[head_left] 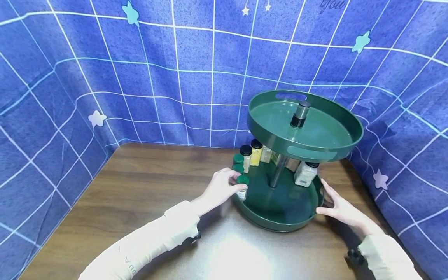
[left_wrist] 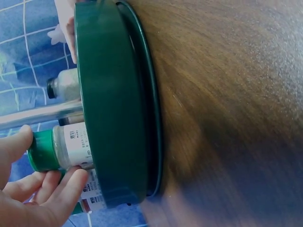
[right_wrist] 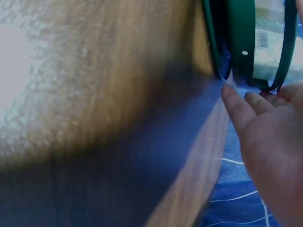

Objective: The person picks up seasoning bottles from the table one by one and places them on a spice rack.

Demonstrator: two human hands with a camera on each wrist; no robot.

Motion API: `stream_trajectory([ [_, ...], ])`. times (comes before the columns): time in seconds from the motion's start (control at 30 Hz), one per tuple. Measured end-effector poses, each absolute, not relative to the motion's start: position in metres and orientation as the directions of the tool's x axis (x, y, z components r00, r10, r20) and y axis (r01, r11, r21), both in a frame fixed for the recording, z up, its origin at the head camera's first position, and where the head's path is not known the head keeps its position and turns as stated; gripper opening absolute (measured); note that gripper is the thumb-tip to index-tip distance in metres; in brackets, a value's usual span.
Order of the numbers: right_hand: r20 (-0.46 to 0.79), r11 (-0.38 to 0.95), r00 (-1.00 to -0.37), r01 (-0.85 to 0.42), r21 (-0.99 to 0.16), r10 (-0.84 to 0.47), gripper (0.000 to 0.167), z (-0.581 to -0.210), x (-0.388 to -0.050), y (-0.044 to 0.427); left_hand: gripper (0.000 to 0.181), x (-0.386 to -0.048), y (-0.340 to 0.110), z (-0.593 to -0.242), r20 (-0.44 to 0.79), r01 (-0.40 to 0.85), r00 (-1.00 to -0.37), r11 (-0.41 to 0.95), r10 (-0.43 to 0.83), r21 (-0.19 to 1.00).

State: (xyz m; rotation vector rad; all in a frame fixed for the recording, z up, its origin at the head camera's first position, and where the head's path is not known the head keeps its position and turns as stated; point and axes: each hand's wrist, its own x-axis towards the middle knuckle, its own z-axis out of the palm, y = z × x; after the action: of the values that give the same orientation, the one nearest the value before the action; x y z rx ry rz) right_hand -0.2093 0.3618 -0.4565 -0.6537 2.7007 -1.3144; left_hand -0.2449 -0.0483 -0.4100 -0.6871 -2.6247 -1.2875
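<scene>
At the left edge of the lower green tray (head_left: 280, 210), my left hand (head_left: 221, 188) pinches a green-capped spice jar (head_left: 242, 191). In the left wrist view the thumb and fingers are around its green cap (left_wrist: 43, 150), and the tray's wall hides the jar's base. Two more green-capped jars (head_left: 238, 158) stand just behind it. My right hand (head_left: 341, 210) touches the tray's right rim with its fingers spread. In the right wrist view its fingertips (right_wrist: 228, 92) lie along the outside of the rim, by the handle slot.
An upper green tray (head_left: 322, 128) sits on a metal post (head_left: 279, 173) above the lower one. Black-capped jars (head_left: 256, 152) line the lower tray's back, and a white-filled jar (head_left: 305, 175) leans near its right side. Blue cloth (head_left: 196, 89) hangs behind the wooden table (head_left: 150, 182).
</scene>
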Motion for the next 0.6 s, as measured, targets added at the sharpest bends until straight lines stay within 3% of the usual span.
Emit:
stream_trajectory([
  [0.27,0.243,0.496,-0.862,-0.464,-0.734,-0.446,0.091,-0.450,-0.208,0.365,0.031,-0.246,-0.049,-0.406,0.294,0.441,-0.893,0.539,0.340,0.718],
  [0.6,0.329,0.634,-0.854,-0.519,-0.573,-0.402,0.070,-0.418,-0.202,0.358,0.033,-0.245,-0.057,-0.398,0.291,0.450,-0.888,0.547,0.355,0.706],
])
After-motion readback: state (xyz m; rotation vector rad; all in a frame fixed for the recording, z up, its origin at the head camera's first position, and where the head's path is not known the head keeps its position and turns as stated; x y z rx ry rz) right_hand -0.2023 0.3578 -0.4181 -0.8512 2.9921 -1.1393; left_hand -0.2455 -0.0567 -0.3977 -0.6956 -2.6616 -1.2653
